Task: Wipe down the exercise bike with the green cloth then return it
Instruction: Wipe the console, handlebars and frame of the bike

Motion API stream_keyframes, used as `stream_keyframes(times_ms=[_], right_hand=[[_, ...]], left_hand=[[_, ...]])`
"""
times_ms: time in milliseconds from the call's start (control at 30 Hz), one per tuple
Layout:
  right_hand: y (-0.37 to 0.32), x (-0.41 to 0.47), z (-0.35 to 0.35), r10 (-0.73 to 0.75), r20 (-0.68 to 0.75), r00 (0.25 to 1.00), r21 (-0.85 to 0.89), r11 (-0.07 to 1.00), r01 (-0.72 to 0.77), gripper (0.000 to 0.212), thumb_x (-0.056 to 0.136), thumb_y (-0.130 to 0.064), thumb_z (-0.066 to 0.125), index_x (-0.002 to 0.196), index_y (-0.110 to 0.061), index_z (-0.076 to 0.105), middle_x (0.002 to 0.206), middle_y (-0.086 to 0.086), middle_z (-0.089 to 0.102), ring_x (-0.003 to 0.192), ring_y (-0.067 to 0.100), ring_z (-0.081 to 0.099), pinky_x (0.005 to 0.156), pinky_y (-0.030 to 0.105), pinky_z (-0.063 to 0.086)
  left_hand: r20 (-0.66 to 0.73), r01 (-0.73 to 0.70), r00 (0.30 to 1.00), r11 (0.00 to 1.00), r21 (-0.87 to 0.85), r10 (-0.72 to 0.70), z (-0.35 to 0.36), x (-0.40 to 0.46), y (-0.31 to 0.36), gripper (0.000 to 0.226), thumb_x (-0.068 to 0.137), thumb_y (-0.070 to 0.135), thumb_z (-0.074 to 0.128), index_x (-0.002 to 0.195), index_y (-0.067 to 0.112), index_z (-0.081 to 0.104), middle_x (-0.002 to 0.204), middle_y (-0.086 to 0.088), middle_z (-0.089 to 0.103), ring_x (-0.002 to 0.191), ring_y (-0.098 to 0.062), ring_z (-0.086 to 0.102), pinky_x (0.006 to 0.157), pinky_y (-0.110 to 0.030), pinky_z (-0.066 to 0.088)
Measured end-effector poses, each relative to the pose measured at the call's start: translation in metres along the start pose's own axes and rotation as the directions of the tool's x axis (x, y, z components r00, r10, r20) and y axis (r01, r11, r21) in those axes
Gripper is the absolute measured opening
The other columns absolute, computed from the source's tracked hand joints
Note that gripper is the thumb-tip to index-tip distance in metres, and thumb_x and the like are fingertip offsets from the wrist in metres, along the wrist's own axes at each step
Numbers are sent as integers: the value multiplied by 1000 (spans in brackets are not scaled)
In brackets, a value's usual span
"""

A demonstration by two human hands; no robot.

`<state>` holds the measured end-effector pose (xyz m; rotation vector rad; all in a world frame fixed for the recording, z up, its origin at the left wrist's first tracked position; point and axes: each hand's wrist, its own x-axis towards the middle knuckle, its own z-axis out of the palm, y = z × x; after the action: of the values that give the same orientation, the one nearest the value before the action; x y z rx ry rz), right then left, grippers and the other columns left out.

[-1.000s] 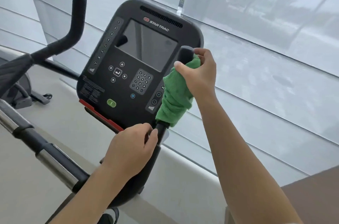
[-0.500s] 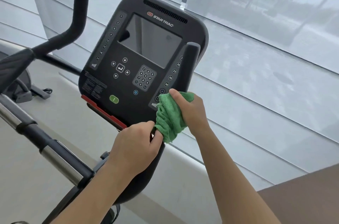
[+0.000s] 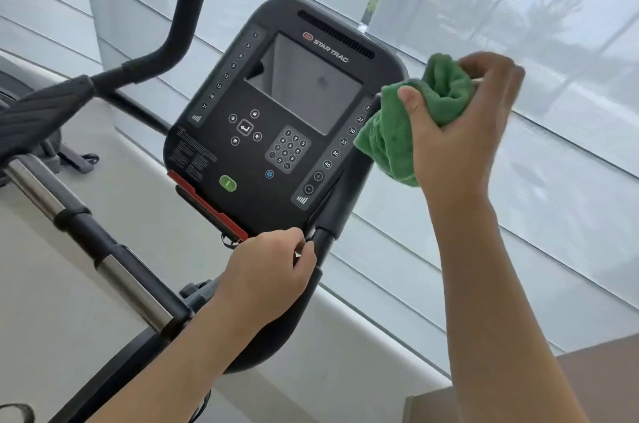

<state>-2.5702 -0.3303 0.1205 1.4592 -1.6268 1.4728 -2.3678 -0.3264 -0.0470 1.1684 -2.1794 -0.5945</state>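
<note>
A person's right hand (image 3: 460, 132) grips a bunched green terry cloth (image 3: 411, 125) at the top of the black padded right handlebar (image 3: 349, 187) of a dark Star Trac exercise bike console (image 3: 276, 118). The left hand (image 3: 266, 280) curls around the bar's base. Good wiping probably means keeping the cloth wrapped fully round the grip, steadying below.

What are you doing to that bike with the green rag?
A person is cleaning an exercise bike. Their right hand holds a bunched green cloth at the top of the right handlebar post, beside the console. Their left hand grips the bar lower down, just under the console.
</note>
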Motion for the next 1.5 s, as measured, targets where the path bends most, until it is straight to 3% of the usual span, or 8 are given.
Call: stream_keyframes(times_ms=[233,600,767,867,1067,1133,1233,1500], right_hand=[[17,-76,35,64,341,938,-149,989,-13,37,82,-14,77,118,-20,71,143,7,39,122,32,48,109,37,46],[13,-130,-17,348,673,653,56,856,-514,35,83,-10,78,97,-43,79,109,-16,65,104,5,68,81,11,50],[2,-84,-22,94,396,913,50,991,-124,39,77,-10,78,112,-27,79,119,-7,58,103,10,64,92,17,49],[-3,-37,-2,-188,349,918,-96,967,235,42,83,-13,73,124,-19,74,132,-2,59,118,23,57,105,30,43],[10,9,53,-358,797,487,-204,599,774,23,93,-26,57,106,-13,71,109,4,73,114,31,66,128,52,19],[8,8,68,-305,879,366,-175,506,845,22,88,-33,55,80,-13,59,77,8,68,77,34,64,104,47,46],[-5,4,83,-149,950,276,-184,448,875,34,84,-40,55,62,-20,38,53,-1,44,55,31,50,59,33,35],[-20,-64,87,73,996,43,-85,820,566,26,87,-47,55,74,-26,48,69,-8,55,74,27,59,60,32,35]], left_hand=[[-18,-5,1000,999,-33,4,-2,-3,-2,31,105,41,47,80,24,57,63,8,59,60,-11,59,61,-31,55],[-114,77,990,994,-77,-86,-1,-3,-4,29,95,37,47,73,21,57,56,4,55,56,-17,55,54,-33,47],[-142,29,989,999,-29,-33,2,-1,-2,29,97,31,55,69,24,54,51,10,49,46,-9,49,48,-19,34],[-151,13,988,999,-41,-19,2,0,-4,29,98,31,55,69,25,54,50,12,45,45,-7,46,48,-16,31],[-165,-20,986,999,-48,12,-1,-2,-8,28,97,32,50,70,25,55,52,14,41,45,-6,43,51,-15,28],[-163,-21,986,999,-33,15,-1,-3,-8,29,97,29,53,70,22,55,52,11,42,45,-11,42,49,-17,29],[-186,-36,982,998,43,44,-3,-4,-6,31,97,24,55,67,17,55,52,7,44,44,-15,42,45,-26,42],[-165,33,986,993,112,-14,-7,-11,-16,33,99,30,52,68,19,49,57,7,43,50,-20,43,50,-29,39]])
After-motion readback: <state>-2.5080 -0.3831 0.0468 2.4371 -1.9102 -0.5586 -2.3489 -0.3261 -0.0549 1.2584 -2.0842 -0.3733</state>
